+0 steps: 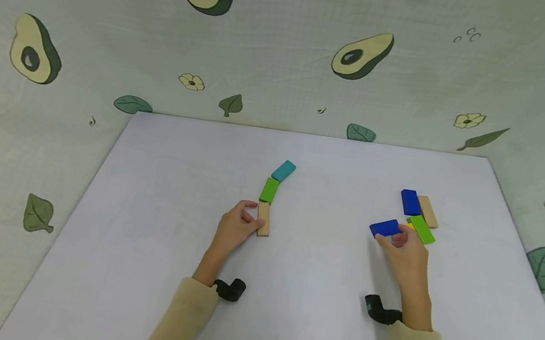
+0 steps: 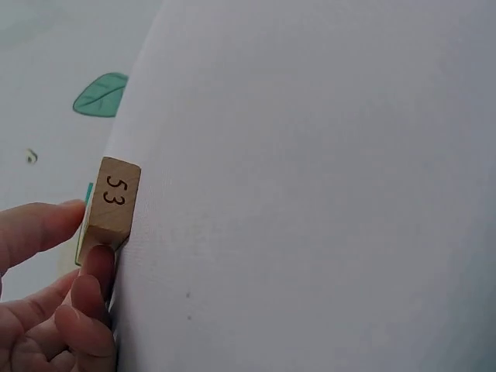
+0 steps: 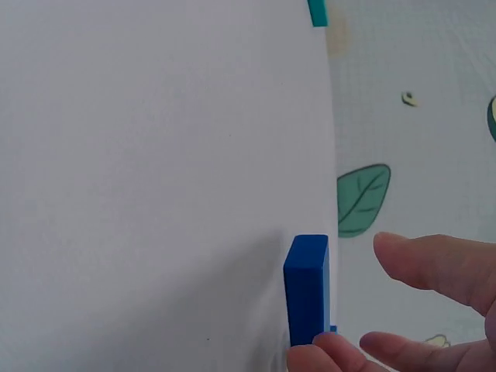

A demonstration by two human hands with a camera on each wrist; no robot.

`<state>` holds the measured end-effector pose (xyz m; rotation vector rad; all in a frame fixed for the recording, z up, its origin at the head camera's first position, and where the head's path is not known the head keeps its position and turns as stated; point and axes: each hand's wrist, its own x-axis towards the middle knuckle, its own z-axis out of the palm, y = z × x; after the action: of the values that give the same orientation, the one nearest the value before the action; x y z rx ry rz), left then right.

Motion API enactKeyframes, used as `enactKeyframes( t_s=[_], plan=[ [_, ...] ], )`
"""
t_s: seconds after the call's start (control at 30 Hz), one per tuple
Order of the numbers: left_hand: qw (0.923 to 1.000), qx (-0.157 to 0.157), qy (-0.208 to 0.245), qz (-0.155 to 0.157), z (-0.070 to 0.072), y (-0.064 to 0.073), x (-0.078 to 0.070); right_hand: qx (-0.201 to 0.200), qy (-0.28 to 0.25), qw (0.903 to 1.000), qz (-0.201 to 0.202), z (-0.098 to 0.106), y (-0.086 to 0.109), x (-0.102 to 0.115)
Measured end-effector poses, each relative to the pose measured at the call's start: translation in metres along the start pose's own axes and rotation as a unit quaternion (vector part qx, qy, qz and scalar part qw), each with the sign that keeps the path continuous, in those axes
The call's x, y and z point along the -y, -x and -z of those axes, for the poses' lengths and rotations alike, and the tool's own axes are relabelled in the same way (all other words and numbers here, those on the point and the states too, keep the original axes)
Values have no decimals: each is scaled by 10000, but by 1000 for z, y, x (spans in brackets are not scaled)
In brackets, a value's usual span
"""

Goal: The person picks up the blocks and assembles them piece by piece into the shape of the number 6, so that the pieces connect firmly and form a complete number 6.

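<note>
In the head view, a row of blocks curves across the white table: a teal block at the far end, a green block, then a plain wooden block nearest me. My left hand pinches this wooden block; the left wrist view shows "53" on its face. Over on the right, my right hand holds a blue block between thumb and fingers. That block's bottom end is hidden behind fingertips in the right wrist view, and a shadow spreads on the table beside it.
Just beyond my right hand lie another blue block, a plain wooden block, a green block and a mostly hidden yellow block. The white table meets an avocado-patterned cloth along its far edge.
</note>
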<state>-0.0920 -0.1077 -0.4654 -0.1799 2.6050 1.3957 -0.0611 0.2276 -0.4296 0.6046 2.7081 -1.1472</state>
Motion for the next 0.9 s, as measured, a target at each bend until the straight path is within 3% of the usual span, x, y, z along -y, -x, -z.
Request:
enactKeyframes(
  t_s=[0.3, 0.9],
  plan=[
    [9999, 37, -87, 61, 1, 0, -4, -61, 129, 9990, -420, -3, -7, -10],
    [9995, 58, -247, 162, 2, 1, -5, 145, 444, 9989, -81, -8, -17, -7]
  ],
)
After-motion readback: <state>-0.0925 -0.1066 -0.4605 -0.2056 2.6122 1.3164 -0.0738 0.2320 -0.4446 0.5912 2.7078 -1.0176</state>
